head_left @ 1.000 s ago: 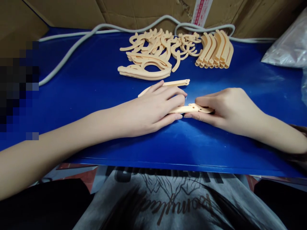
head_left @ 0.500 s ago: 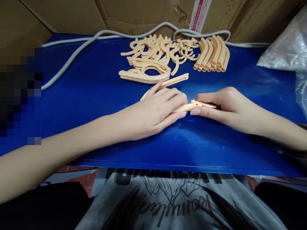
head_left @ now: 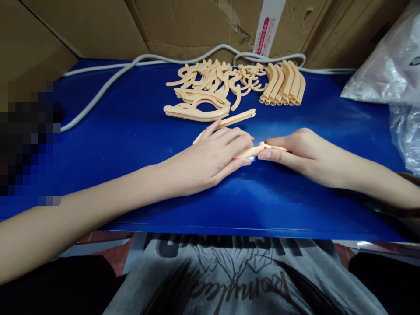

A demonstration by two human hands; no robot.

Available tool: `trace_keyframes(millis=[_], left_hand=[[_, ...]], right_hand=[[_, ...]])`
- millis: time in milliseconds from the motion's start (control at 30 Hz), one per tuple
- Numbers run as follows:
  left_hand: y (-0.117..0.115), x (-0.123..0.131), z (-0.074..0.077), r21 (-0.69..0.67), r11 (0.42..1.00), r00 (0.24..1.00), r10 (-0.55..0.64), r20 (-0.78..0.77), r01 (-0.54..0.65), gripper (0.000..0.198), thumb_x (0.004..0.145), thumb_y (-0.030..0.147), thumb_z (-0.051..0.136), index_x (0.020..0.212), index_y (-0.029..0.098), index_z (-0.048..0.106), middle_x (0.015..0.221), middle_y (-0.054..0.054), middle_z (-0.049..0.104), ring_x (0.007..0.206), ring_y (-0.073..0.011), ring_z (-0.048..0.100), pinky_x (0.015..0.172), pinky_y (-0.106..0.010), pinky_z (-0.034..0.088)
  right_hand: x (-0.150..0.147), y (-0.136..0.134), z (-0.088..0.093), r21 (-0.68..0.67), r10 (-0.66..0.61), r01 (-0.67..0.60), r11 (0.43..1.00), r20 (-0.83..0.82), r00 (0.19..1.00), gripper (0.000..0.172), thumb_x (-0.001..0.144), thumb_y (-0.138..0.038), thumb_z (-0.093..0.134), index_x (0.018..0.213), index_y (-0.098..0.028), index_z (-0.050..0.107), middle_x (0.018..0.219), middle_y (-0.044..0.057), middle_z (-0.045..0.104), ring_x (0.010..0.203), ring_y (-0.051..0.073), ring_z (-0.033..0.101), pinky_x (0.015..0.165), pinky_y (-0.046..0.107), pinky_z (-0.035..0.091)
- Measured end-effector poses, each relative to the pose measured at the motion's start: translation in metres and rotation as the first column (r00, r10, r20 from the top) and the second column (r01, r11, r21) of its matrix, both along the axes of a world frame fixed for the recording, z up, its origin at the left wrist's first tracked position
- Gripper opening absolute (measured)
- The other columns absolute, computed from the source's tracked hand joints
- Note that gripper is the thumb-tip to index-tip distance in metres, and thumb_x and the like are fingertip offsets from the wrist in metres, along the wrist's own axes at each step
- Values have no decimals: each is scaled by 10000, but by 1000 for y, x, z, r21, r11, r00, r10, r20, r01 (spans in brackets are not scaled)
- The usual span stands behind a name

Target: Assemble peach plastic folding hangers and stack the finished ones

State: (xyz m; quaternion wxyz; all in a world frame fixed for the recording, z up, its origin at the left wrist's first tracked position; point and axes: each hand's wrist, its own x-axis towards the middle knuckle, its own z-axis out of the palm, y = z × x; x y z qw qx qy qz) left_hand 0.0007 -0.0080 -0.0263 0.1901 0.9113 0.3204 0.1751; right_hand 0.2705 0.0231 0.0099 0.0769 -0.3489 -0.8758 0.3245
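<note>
My left hand is closed over a beige plastic hanger arm, and its palm hides much of the piece. At the other end of that arm, my right hand pinches the joint with thumb and fingers. A thin beige part pokes out there, partly covered by the right fingers. Just beyond the left knuckles lies another beige hanger arm, slanting up to the right and partly hidden by the left hand.
Folded hanger pieces lie behind my left hand. Farther back are a pile of beige hooks and a row of curved arms. A white cable crosses the blue table before cardboard; a plastic bag sits right.
The view has shifted a little, so the items at the back appear lower. Both hands keep their hold on the hanger arm, with the right hand slightly closer to the left.
</note>
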Motion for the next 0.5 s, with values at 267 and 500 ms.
trace_keyframes(millis=[267, 500], left_hand=[[3, -1, 4, -62, 998, 1000, -28, -12, 27, 391, 1253, 436, 363, 1344, 211, 669, 1493, -122, 741, 1500, -310, 635, 1479, -662, 216], [4, -2, 5, -69, 997, 999, -31, -15, 29, 393, 1259, 445, 362, 1311, 228, 685, 1479, -104, 740, 1505, -296, 623, 1490, -637, 201]], right_hand=[[-5, -6, -1, 298, -31, -32, 954, 204, 978, 792, 1102, -906, 81, 765, -275, 421, 584, 15, 517, 526, 165, 410, 609, 341, 258], [-7, -11, 0, 514, -107, -76, 855, 317, 942, 919, 1063, -892, -65, 752, -261, 525, 609, 53, 500, 559, 192, 354, 596, 360, 172]])
